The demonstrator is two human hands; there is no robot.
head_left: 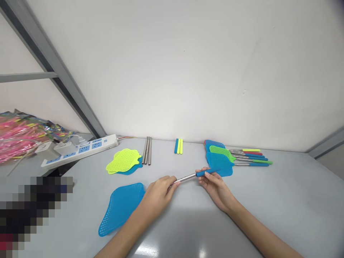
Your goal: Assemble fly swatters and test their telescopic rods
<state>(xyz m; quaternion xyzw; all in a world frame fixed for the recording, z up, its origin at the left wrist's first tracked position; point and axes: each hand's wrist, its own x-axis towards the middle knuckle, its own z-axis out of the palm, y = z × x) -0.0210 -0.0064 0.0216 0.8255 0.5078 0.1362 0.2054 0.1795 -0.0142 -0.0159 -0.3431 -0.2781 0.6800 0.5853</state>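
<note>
My left hand is closed around the metal rod of a fly swatter. The swatter's blue mesh head lies to the left of this hand, partly behind my forearm; the join to the rod is hidden. At the rod's right end sits a blue handle sleeve, pinched between the fingers and thumb of my right hand. Rod and sleeve appear in line, tilted slightly up to the right. How far the rod goes inside the sleeve cannot be seen.
Yellow and blue swatter heads lie stacked at left, beside three metal rods. Blue and yellow sleeves rest near the wall. Several assembled swatters are piled at right. A power strip and bagged pink items are far left.
</note>
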